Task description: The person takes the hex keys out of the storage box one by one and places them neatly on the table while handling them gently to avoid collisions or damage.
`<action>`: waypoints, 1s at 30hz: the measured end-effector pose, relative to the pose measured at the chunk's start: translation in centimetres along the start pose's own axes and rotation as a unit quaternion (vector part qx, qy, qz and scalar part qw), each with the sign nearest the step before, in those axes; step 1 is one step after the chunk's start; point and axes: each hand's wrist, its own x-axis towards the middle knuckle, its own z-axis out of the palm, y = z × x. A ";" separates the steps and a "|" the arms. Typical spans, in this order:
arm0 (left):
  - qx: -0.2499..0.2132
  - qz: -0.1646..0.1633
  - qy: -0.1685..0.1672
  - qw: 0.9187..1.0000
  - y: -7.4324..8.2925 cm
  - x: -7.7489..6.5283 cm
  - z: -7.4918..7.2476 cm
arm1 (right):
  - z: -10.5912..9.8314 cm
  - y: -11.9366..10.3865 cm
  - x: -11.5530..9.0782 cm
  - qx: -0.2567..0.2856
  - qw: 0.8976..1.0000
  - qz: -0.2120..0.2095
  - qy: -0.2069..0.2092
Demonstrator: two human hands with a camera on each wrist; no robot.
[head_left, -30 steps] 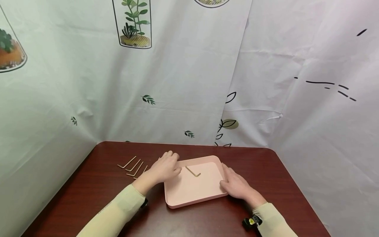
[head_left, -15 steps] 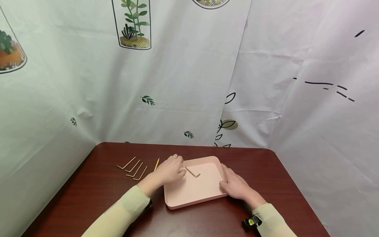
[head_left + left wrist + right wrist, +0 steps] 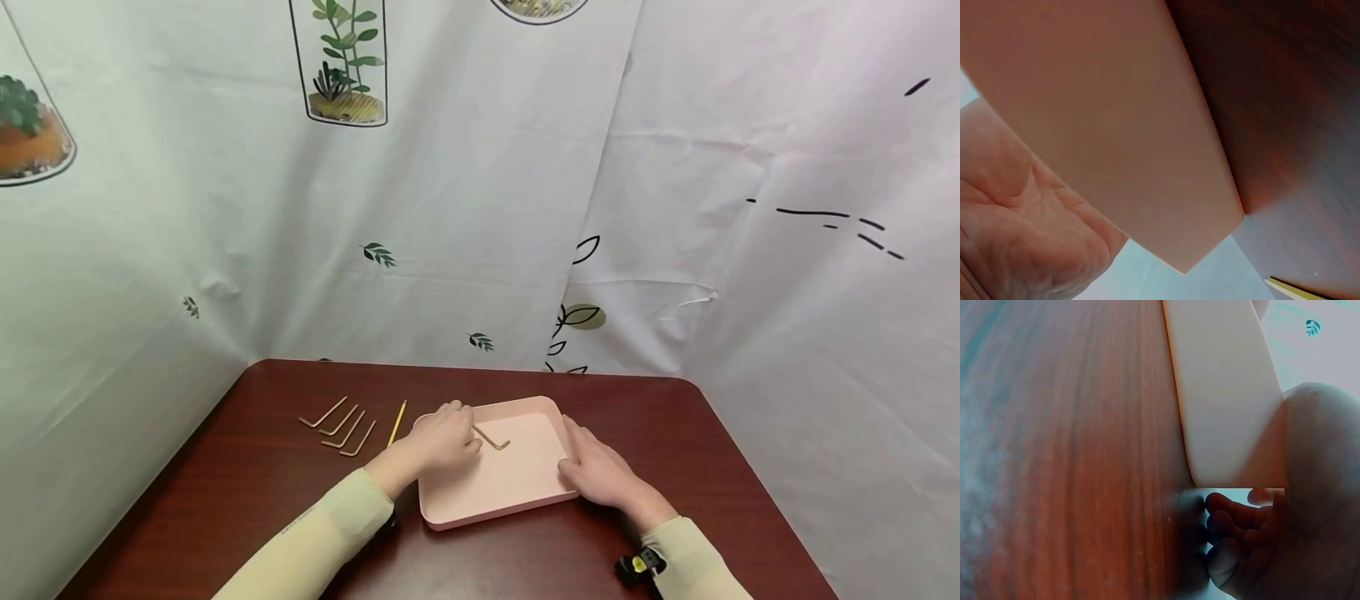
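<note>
A shallow pink tray [image 3: 502, 507] sits on the table, and one brass-coloured hex key [image 3: 493, 438] lies inside it toward the back. My left hand [image 3: 447, 437] is over the tray's left part, its fingers right by the long end of that hex key. In the left wrist view, the palm [image 3: 1029, 219] shows past the tray's side wall [image 3: 1122, 125], with the fingertips hidden. My right hand [image 3: 600, 467] grips the tray's right wall, thumb on the inside. From the right wrist view, curled fingers [image 3: 1225, 559] show just beyond the tray's end, close over the table.
Several more hex keys [image 3: 351, 427] lie in a row on the table's left side. Between them and the tray is a thin yellow stick [image 3: 397, 422], like a pencil. The dark red-brown table [image 3: 675, 433] meets printed white cloth [image 3: 450, 208] at the back.
My left hand has moved right, farther over the tray toward the hex key, uncovering the yellow stick. The right hand, the tray and the hex key in it have stayed put.
</note>
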 end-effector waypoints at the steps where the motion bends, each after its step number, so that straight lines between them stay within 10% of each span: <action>1: 0.002 -0.002 -0.004 1.000 0.0 0.0 0.0 | 0.0 0.0 0.0 -0.001 1.000 0.000 0.000; 30: 0.021 0.019 -0.078 0.997 0.6 1.5 0.3 | 0.1 0.0 0.1 0.001 1.000 0.000 0.001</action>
